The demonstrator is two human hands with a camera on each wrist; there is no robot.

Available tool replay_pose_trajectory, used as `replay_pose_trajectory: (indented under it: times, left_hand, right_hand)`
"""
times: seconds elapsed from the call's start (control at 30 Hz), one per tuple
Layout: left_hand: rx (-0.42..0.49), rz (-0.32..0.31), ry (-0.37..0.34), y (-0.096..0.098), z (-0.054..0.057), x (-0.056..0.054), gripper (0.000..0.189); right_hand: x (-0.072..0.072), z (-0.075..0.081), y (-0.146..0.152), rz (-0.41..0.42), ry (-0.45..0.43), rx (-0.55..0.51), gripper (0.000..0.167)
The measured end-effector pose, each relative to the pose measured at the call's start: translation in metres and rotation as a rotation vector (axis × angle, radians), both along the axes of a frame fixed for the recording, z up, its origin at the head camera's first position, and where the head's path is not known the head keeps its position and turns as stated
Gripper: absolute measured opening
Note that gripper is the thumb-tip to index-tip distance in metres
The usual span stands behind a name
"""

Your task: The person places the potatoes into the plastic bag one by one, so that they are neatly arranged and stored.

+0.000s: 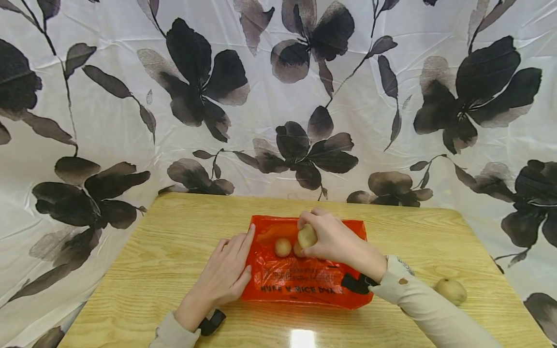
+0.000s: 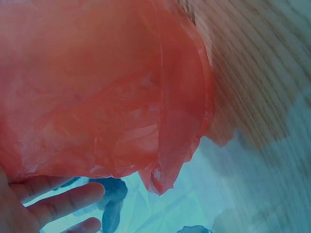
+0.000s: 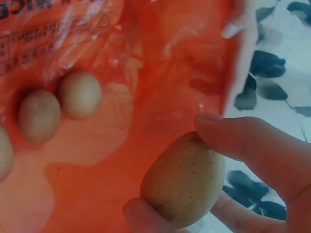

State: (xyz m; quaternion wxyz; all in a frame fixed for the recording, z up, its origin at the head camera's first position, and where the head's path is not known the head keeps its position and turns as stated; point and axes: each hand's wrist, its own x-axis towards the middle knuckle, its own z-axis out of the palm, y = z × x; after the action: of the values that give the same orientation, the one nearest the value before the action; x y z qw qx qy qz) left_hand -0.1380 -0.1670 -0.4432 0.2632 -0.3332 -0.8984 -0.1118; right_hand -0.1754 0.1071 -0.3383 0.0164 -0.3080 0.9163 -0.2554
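A red plastic bag (image 1: 300, 285) with black lettering lies flat on the table. My right hand (image 1: 337, 239) is over its upper part, pinching a yellowish potato (image 1: 307, 236) between thumb and fingers. Dark specks mark the skin of this held potato (image 3: 183, 179) in the right wrist view. Small potatoes sit on the bag: one round potato (image 1: 283, 247) is left of the hand, and another is partly hidden beneath it. My left hand (image 1: 226, 266) rests along the bag's left edge with straight fingers. In the left wrist view, its fingers (image 2: 73, 199) reach just past the red plastic.
A larger, rounded potato (image 1: 451, 291) lies on the table near the right forearm. The wooden table (image 1: 183, 227) has its far edge against a white curtain (image 1: 261, 106) printed with dark flowers. Dark straps (image 1: 357, 283) circle both wrists.
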Motion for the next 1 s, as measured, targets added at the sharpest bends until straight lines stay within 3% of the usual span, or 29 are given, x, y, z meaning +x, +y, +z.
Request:
replay_pose_trajectory:
  times: [0.4, 0.77, 1.0]
  left_hand:
    - [-0.007, 0.007, -0.006, 0.001, 0.000, 0.000, 0.080]
    - [-0.014, 0.011, -0.010, 0.000, 0.001, 0.000, 0.081]
    - [-0.012, 0.011, -0.016, 0.000, 0.001, 0.001, 0.079]
  right_hand:
    - [-0.004, -0.020, -0.018, 0.033, -0.079, 0.124, 0.038]
    - [-0.005, -0.047, -0.033, 0.086, -0.094, 0.227, 0.026]
    - [-0.006, -0.066, -0.039, 0.120, -0.048, 0.275, 0.020]
